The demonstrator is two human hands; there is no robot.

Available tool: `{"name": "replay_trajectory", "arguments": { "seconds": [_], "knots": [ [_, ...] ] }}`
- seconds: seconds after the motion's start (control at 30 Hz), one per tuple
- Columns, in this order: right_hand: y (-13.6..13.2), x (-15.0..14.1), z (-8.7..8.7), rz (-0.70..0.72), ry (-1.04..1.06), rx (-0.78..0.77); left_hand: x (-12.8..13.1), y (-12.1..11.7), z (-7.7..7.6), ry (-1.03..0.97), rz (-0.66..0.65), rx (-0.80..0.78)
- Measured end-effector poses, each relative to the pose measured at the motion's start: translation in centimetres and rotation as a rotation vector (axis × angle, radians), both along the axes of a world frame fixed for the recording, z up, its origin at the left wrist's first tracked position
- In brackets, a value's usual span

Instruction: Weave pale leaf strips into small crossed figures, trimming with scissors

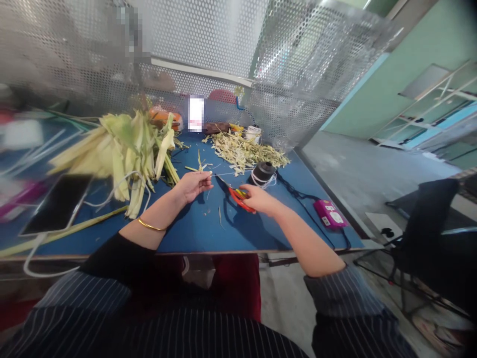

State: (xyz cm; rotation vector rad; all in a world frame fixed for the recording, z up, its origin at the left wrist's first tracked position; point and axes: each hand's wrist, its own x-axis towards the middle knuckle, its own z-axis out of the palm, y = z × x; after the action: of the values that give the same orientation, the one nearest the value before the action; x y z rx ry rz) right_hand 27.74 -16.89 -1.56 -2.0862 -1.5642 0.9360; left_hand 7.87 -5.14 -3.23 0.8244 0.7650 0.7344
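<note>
My left hand (pixel 194 186) is closed in a pinch around a white thread (pixel 227 174), whose line runs right toward the black spool (pixel 263 172). A small pale tip shows at the fingertips; what it belongs to I cannot make out. In my right hand (pixel 257 199) is a pair of scissors (pixel 237 196) with red and yellow handles. Their blades point up and left, just below the thread and apart from my left fingers. Beyond my left hand lie a few thin scraps of husk (pixel 200 166). White cord loops lie around the spool.
Long pale husks (pixel 126 144) pile at left, beside a phone (pixel 55 204) with a white cable. Shredded trimmings (pixel 249 149) heap at the back, before a perforated metal screen (pixel 208 44). A purple packet (pixel 330 214) and black cord (pixel 298 191) lie at right on the blue table (pixel 201 233).
</note>
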Motion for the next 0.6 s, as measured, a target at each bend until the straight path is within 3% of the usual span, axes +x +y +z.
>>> {"name": "replay_trajectory", "arguments": {
  "seconds": [0.1, 0.27, 0.4, 0.6],
  "knots": [
    [-2.0, 1.4, 0.7, -0.043, 0.459, -0.099, 0.0, -0.1, -0.1, -0.008, -0.001, 0.009],
    [-5.3, 3.4, 1.0, -0.136, 0.874, -0.182, 0.2, -0.2, -0.4, -0.014, 0.002, 0.005],
    [-5.2, 3.9, 1.0, -0.168, 0.981, -0.194, 0.1, -0.2, -0.3, -0.008, 0.005, 0.003],
    [-2.4, 2.5, 0.8, -0.236, 0.968, -0.134, 0.0, -0.3, 0.1, 0.007, -0.015, -0.003]
  ]
}}
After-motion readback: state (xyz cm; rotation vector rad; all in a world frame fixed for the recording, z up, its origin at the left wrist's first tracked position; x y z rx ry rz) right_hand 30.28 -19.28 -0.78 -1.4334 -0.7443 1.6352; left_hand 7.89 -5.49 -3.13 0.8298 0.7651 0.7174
